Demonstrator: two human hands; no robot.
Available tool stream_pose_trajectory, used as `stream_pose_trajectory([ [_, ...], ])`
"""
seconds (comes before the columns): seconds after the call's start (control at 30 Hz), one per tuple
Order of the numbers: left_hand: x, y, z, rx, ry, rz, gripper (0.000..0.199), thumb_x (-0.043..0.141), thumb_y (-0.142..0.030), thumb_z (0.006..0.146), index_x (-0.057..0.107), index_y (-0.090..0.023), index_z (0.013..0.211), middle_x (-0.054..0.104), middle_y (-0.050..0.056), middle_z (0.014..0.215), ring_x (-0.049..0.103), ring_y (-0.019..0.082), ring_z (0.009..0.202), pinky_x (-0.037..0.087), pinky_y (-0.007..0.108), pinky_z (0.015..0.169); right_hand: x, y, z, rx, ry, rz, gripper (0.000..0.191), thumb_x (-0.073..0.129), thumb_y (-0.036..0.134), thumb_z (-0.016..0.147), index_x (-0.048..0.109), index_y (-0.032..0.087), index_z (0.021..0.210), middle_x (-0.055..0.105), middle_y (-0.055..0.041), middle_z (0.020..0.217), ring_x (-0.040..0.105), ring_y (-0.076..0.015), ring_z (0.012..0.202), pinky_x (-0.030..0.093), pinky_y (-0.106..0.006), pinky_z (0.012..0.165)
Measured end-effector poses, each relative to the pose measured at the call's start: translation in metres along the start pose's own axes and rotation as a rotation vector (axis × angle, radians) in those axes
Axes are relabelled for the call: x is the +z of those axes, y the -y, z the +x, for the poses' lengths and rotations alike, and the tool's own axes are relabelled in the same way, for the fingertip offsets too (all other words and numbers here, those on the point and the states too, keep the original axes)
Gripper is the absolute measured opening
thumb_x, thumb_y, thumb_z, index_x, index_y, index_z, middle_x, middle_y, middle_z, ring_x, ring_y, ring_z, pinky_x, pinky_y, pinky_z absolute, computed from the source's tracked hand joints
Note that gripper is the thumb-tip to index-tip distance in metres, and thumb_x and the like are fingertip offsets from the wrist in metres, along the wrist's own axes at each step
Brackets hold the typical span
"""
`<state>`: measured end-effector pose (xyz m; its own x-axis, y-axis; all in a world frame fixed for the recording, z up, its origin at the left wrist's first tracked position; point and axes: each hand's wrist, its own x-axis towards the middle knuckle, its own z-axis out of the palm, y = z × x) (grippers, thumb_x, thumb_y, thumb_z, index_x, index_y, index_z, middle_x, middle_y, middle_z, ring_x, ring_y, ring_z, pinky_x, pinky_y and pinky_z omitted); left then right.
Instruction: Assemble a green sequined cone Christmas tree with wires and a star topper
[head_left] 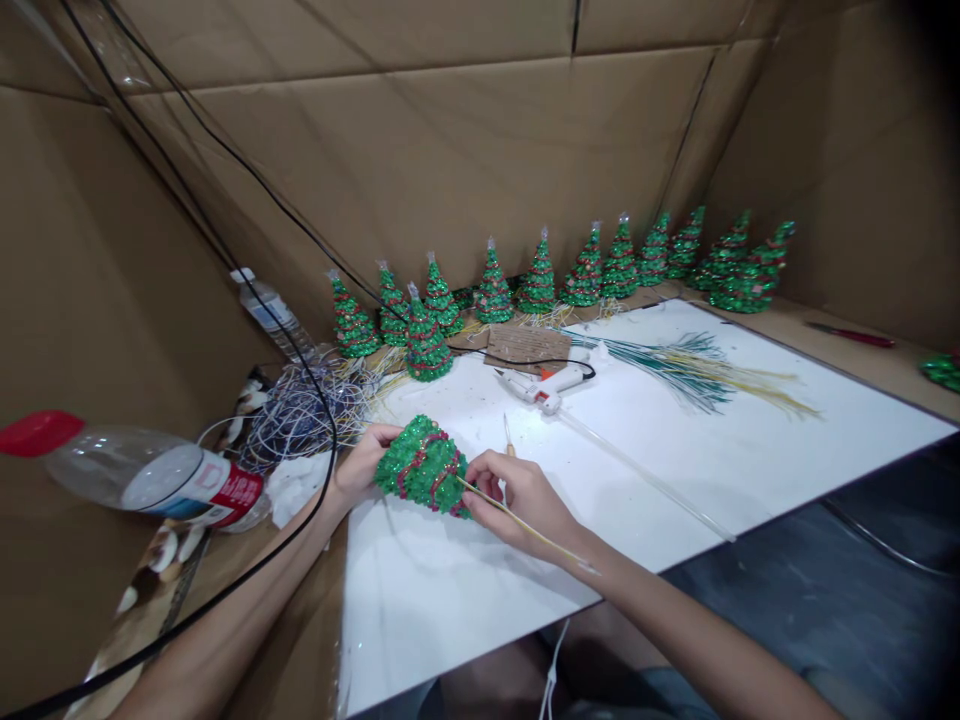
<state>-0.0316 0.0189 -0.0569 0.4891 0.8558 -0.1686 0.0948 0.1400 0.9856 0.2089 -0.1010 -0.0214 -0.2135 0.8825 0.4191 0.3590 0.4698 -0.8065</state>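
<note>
A small green tinsel Christmas tree (420, 462) with red garland lies tilted between my hands, above the white board (420, 610). My left hand (365, 465) grips its left end, the fingers partly hidden behind it. At the tree's right side, my right hand (517, 500) pinches a thin yellow wire (536, 532), whose one end meets the garland while the other trails back over my wrist. Just beyond my right hand an awl (509, 440) lies on the board. Farther back rests a white glue gun (551, 388) with a long clear glue stick.
Several finished-looking trees (493, 285) line the cardboard wall. Green and yellow wires (697, 370) lie at the right, tangled wire (292, 410) at the left. A large bottle (150, 475) and a black cable (330, 440) are near my left arm. Red-handled pliers or cutters (855, 335) lie far right.
</note>
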Motion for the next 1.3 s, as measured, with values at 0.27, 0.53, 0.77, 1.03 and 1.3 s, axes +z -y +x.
stream_pose_trajectory([
  [0.27,0.0,0.0,0.001,0.019,0.003,0.041,0.03,0.06,-0.032,0.092,0.059,-0.014,0.117,0.062,0.009,0.115,0.064,0.022,0.093,0.057,0.038,0.077,0.004,-0.003,-0.002,-0.005,-0.044,0.02,0.019,0.051,0.007,0.068,0.058,0.02,0.08,0.053,0.0052,0.062,0.046,-0.0084,0.053,0.037,-0.019,0.053],
  [0.53,-0.001,0.0,0.001,0.036,0.032,0.103,0.03,0.06,-0.032,0.092,0.059,-0.013,0.116,0.062,0.008,0.114,0.064,0.021,0.092,0.057,0.037,0.076,0.0,-0.001,-0.002,0.003,-0.029,0.034,0.016,0.059,0.013,0.068,0.059,0.02,0.083,0.053,0.0049,0.063,0.046,-0.009,0.054,0.038,-0.02,0.054],
  [0.77,-0.003,-0.005,0.002,0.087,0.054,0.166,0.031,0.06,-0.032,0.092,0.059,-0.014,0.117,0.061,0.009,0.116,0.063,0.023,0.096,0.056,0.04,0.079,0.0,-0.003,-0.004,-0.014,-0.032,0.049,0.018,0.051,0.007,0.069,0.057,0.019,0.081,0.055,0.0044,0.065,0.045,-0.0075,0.054,0.037,-0.019,0.054],
  [1.03,-0.009,-0.012,0.004,0.147,0.079,0.268,0.03,0.06,-0.033,0.092,0.06,-0.013,0.114,0.063,0.008,0.112,0.064,0.022,0.092,0.057,0.038,0.077,-0.001,-0.005,-0.003,0.008,-0.01,0.09,0.016,0.057,0.01,0.071,0.058,0.019,0.085,0.054,0.0049,0.064,0.046,-0.0078,0.054,0.038,-0.019,0.053],
  [1.3,-0.01,-0.013,0.003,0.203,0.066,0.339,0.028,0.06,-0.033,0.092,0.061,-0.012,0.112,0.064,0.007,0.109,0.065,0.022,0.091,0.057,0.038,0.077,-0.002,-0.005,-0.004,0.014,0.03,0.091,0.018,0.051,0.008,0.077,0.058,0.02,0.089,0.059,0.0039,0.068,0.049,-0.0082,0.057,0.036,-0.02,0.054],
])
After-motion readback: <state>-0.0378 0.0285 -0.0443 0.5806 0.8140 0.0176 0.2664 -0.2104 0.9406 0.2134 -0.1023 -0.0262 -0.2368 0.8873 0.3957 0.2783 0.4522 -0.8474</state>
